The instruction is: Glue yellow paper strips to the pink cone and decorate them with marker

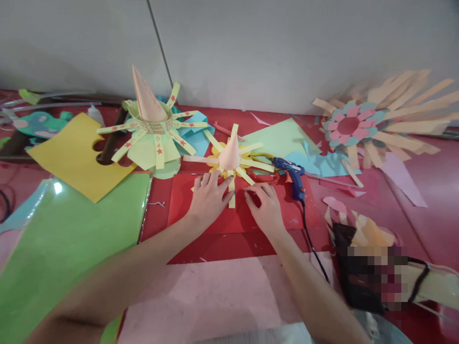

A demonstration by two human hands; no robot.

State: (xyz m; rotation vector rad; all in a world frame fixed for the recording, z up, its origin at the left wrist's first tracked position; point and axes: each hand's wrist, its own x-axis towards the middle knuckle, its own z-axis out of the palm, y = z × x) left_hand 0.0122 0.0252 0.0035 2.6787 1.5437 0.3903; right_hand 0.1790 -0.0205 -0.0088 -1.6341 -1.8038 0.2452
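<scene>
A small paper craft (230,157) with a peach cone on a yellow flower base and pale yellow strips radiating outward sits on a red sheet (222,210). My left hand (210,196) rests flat beside it with fingers spread, touching the near strips. My right hand (263,205) lies to the right with fingers curled and pinched together at the red sheet, close to a strip; what it pinches is too small to make out. A blue glue gun (292,177) lies just right of the craft, its black cord (310,241) running toward me.
A larger cone-and-strip craft (152,126) stands back left. A yellow sheet (77,155) and green sheets (68,239) lie left, pink paper (215,296) near me. A pink-and-blue flower (349,126) with peach strips sits back right. Paper scraps and a dark object (358,272) lie right.
</scene>
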